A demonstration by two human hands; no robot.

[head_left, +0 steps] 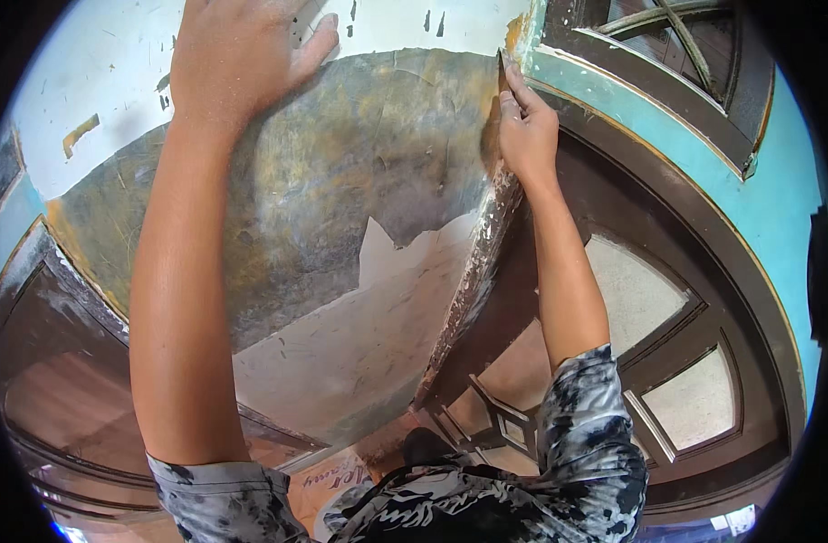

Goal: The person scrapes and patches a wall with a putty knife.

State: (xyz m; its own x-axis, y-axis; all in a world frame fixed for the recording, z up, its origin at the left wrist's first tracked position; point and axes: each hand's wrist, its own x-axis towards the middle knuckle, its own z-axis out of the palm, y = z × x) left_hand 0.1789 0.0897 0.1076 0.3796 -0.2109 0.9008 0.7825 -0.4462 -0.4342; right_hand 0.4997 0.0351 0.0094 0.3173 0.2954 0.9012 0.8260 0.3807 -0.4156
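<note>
- Two bare hands are raised to a wall [314, 172], with the forearms coming up from patterned black-and-white sleeves [590, 416].
- Right hand [530, 136]: its grip is closed on a thin dark tool [501, 69], fingers and thumb wrapped along its sides.
- That tool looks narrow, flat and dark brown, tapering to a slim tip; much of it is covered by the hand, so its full shape cannot be told.
- Its tip points up and away from the person, and its long axis runs nearly upright in the view.
- It is at the upper right of the wall, where the bare patch meets the white coat [468, 27], just beside the flaking wooden edge [473, 294].
- Left hand [233, 68]: it lies over the white coat, back showing, dusty, thumb spread to the right; its fingertips are cut off, so the state of that grip cannot be told.
- The wall's bare patch is mottled grey and ochre; below it sits a smoother pale section [341, 353] with a jagged upper border.
- A dark brown door with pale panels [694, 398] stands to the right, beneath a turquoise band [722, 195].
</note>
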